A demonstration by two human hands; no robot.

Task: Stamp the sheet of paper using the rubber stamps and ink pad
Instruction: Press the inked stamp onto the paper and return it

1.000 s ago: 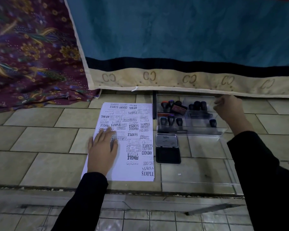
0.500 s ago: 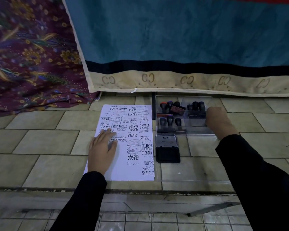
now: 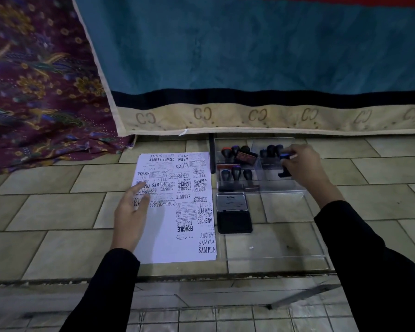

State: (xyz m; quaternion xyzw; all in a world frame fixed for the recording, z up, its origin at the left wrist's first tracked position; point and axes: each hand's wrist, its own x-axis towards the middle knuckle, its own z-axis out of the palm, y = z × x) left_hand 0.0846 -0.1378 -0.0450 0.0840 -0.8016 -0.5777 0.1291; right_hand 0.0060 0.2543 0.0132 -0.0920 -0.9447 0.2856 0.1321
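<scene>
A white sheet of paper point(image 3: 177, 226) covered with black stamp prints lies on the tiled floor. My left hand point(image 3: 132, 212) rests on its left part with fingers straight. To the right of the sheet an open black ink pad point(image 3: 234, 221) lies with its lid folded back. Behind the pad stands a clear plastic tray point(image 3: 261, 188) holding several dark-handled rubber stamps point(image 3: 236, 173). My right hand point(image 3: 302, 166) is over the tray's right compartment and grips a black stamp with a blue top point(image 3: 284, 164).
A teal blanket with a cream border point(image 3: 249, 116) hangs just behind the tray. A purple patterned cloth point(image 3: 41, 92) lies at the back left. A clear plastic lid point(image 3: 285, 250) lies flat in front of the tray. A floor step edge point(image 3: 177, 279) runs below the sheet.
My right hand moved from the tray's far right edge into its right compartment and took hold of a blue-topped stamp. My left hand stayed on the sheet, its fingers lifting slightly.
</scene>
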